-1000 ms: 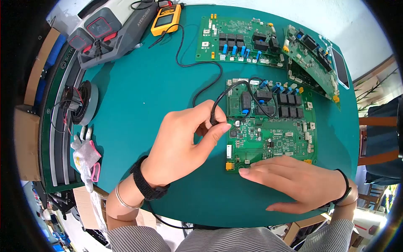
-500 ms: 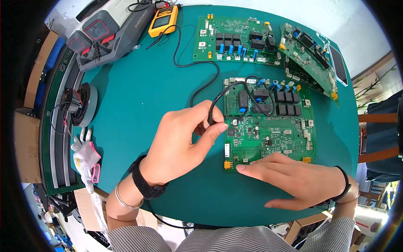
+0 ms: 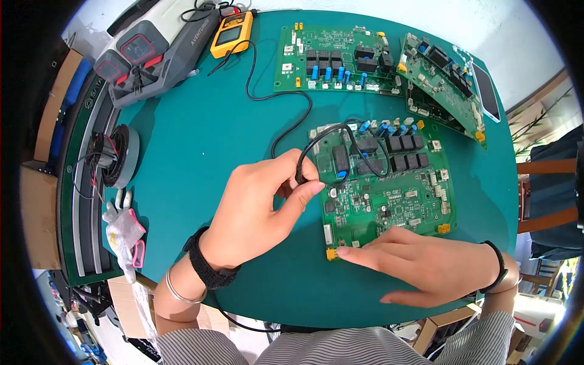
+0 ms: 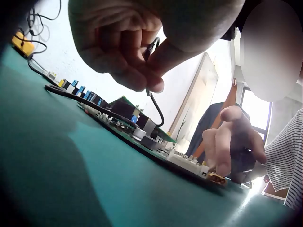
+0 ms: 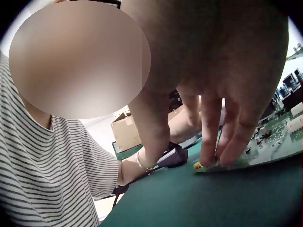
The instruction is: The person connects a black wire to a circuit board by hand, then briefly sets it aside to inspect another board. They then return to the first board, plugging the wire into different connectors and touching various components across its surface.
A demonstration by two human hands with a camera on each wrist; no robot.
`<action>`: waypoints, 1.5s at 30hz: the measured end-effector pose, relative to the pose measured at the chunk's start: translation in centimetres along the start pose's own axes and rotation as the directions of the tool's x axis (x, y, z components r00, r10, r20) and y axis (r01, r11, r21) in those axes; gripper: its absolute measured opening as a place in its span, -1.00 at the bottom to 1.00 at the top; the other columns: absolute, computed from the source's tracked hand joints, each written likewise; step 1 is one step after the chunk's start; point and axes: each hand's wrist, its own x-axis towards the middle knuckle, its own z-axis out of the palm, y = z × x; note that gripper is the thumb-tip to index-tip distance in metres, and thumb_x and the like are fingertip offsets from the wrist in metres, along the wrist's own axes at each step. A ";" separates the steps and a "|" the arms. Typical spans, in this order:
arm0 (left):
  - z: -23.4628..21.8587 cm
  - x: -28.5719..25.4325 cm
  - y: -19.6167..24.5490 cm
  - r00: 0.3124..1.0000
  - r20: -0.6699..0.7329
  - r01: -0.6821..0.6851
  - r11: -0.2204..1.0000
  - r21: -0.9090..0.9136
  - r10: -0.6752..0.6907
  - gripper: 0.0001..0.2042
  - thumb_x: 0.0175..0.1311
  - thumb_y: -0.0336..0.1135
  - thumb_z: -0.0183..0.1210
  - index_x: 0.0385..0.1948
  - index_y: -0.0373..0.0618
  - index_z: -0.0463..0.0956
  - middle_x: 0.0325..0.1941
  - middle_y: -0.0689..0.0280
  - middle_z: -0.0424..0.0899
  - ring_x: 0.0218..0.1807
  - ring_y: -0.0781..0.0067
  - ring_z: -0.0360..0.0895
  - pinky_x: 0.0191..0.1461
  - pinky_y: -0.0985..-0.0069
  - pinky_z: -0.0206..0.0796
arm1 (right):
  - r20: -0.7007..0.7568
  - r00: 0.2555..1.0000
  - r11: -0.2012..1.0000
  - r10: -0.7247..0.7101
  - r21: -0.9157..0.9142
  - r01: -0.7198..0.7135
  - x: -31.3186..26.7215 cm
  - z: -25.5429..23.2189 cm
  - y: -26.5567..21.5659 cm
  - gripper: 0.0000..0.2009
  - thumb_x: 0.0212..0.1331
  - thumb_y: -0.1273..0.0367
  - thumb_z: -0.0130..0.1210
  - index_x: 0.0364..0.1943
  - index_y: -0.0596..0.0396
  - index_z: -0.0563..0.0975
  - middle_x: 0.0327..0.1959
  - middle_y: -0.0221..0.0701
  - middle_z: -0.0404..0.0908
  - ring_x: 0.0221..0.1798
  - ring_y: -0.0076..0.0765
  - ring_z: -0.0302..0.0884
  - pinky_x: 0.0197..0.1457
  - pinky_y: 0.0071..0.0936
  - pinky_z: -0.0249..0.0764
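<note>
My left hand (image 3: 258, 198) pinches a black cable (image 3: 300, 164) between thumb and forefinger, just off the left edge of a green circuit board (image 3: 377, 207). From the pinch the cable loops over the board's black relays and blue components. In the left wrist view, the cable (image 4: 158, 111) hangs down from the fingertips towards the board. My right hand (image 3: 426, 264) lies over the board's near edge with fingers extended. Its forefinger touches the near left corner, right at a yellow connector (image 3: 331, 254); the right wrist view shows the fingertips (image 5: 208, 158) down on that edge.
A yellow handheld meter (image 3: 232, 33) at the back left has a black lead running towards my left hand. Further circuit boards (image 3: 337, 61) lie at the back, one leaning (image 3: 441, 85) beside a phone (image 3: 485, 91). At left are a spool-like part (image 3: 121, 152) and a glove (image 3: 125, 234).
The near circuit board has turned slightly and its left side has come closer to me. My right forefinger has stayed at its corner. The left hand still pinches the cable.
</note>
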 end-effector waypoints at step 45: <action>-0.3 0.2 -0.8 0.996 0.023 -0.087 0.982 0.169 0.084 -0.89 0.24 -0.48 0.37 -0.30 -0.26 0.62 -0.05 0.14 0.72 0.05 0.17 0.68 0.14 0.33 0.46 | -0.555 0.774 0.717 0.304 -0.402 -0.570 -1.7 -1.7 0.6 0.02 0.02 0.39 0.44 0.62 -0.08 0.09 0.27 -0.08 0.55 0.28 0.16 0.49 0.33 -0.06 0.43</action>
